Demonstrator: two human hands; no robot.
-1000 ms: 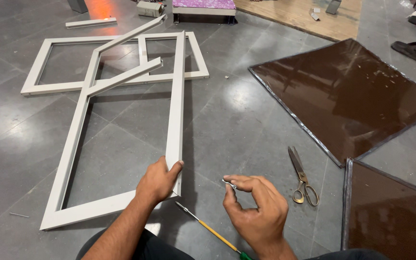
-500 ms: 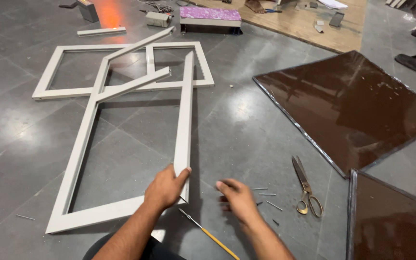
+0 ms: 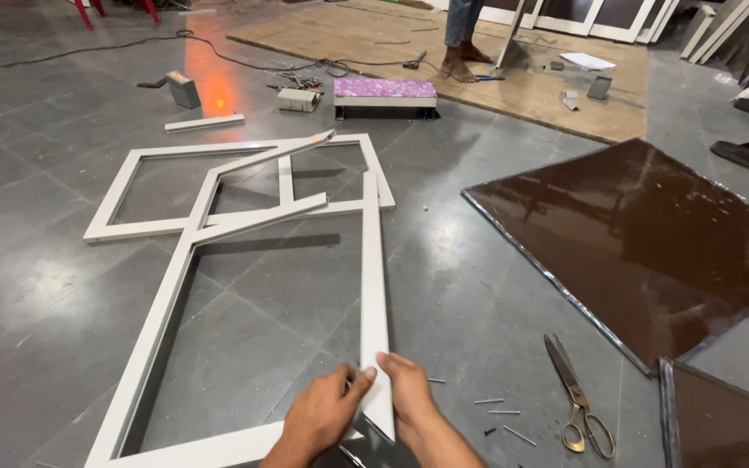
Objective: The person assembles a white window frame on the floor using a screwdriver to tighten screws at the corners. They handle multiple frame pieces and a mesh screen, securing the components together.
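A white frame of flat bars (image 3: 373,286) lies on the grey tiled floor in front of me. My left hand (image 3: 324,414) and my right hand (image 3: 406,394) both grip the near end of its long right bar, one on each side, at the mitred corner. The bottom bar (image 3: 210,449) runs leftward from that corner. A second white frame (image 3: 145,225) lies under the far end, with two loose bars resting slantwise across it. Several small nails (image 3: 496,416) lie on the floor just right of my right hand.
Scissors (image 3: 576,399) lie on the floor to the right. Two dark brown glossy panels (image 3: 652,234) (image 3: 730,425) lie further right. At the back stand a purple-topped box (image 3: 385,91), a small tool (image 3: 182,87), cables, a wooden sheet (image 3: 496,61) and a person's feet (image 3: 461,52).
My right hand, which held a small nail a second ago, has come over to the frame's corner and now grips the bar beside my left hand. The view has tilted up.
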